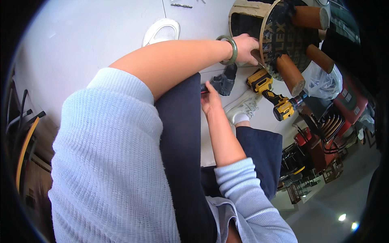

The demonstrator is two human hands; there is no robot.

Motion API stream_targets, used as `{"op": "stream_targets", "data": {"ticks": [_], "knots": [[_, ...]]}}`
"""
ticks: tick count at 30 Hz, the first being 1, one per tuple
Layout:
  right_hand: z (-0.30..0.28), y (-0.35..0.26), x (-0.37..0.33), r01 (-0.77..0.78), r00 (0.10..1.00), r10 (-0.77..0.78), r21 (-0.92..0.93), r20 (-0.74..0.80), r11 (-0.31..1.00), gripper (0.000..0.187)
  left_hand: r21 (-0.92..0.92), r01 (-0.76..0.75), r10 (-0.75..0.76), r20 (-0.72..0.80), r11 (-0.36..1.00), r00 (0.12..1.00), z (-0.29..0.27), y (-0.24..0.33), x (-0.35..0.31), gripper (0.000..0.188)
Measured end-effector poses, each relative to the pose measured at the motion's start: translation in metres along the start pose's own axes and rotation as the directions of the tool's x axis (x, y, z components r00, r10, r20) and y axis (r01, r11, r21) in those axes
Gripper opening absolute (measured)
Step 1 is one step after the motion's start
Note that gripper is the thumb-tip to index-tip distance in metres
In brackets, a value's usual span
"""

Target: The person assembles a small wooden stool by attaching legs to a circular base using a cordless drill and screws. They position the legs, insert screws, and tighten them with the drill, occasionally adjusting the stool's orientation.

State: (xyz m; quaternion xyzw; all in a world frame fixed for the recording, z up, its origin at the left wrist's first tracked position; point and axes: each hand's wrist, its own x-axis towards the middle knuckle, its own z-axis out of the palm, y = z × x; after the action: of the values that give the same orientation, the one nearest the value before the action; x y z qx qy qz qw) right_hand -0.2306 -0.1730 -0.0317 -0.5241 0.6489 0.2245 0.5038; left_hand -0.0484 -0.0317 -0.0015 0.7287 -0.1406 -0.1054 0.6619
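Note:
Stretched out to the far right of centre, my left hand (246, 49), with a green bangle at its wrist, grips the edge of a wooden stool (265, 28). The stool lies tipped, its round dark underside and thick brown cylindrical legs (290, 73) turned to the right. Lower down, beside my knee, my right hand (211, 99) is closed round the handle of a dark power drill (224, 82), whose head points away from me toward the stool. Part of the handle is hidden behind my leg. A yellow and black cordless drill (285, 107) rests by the stool's legs.
My white shoes (162, 31) stand on the pale tiled floor (101, 36). A drill bit (181, 5) lies at the far edge. A clear plastic bag (323, 81) and a red case (351, 99) are to the right. Chair frames (25, 117) stand at the left.

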Motion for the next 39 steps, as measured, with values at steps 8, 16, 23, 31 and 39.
{"op": "stream_targets", "data": {"ticks": [8, 16, 23, 31, 39], "knots": [[-0.019, 0.0, -0.004, 0.066, 0.955, -0.147, 0.298, 0.258, 0.952, 0.02, -0.21, 0.029, -0.01, 0.09, 0.977, 0.996, 0.013, -0.004, 0.014, 0.033], [-0.133, -0.042, -0.182, 0.347, 0.911, -0.353, 0.066, 0.212, 0.936, 0.033, -0.089, 0.037, -0.022, 0.164, 0.995, 0.986, 0.005, -0.004, 0.014, 0.03], [-0.12, -0.111, -0.266, 0.752, 0.659, -0.699, -0.238, 0.279, 0.615, 0.047, 0.019, -0.015, 0.014, 0.036, 1.0, 0.999, 0.024, -0.005, 0.013, 0.033], [-0.066, -0.142, -0.244, 0.811, 0.548, -0.79, -0.408, 0.276, 0.42, 0.036, 0.072, 0.03, -0.033, 0.039, 0.997, 0.999, 0.031, -0.013, 0.015, 0.036], [-0.06, -0.154, -0.241, 0.753, 0.61, -0.735, -0.505, 0.294, 0.423, 0.034, -0.038, -0.083, 0.089, 0.178, 0.996, 0.98, 0.024, -0.025, 0.032, 0.036]]}}
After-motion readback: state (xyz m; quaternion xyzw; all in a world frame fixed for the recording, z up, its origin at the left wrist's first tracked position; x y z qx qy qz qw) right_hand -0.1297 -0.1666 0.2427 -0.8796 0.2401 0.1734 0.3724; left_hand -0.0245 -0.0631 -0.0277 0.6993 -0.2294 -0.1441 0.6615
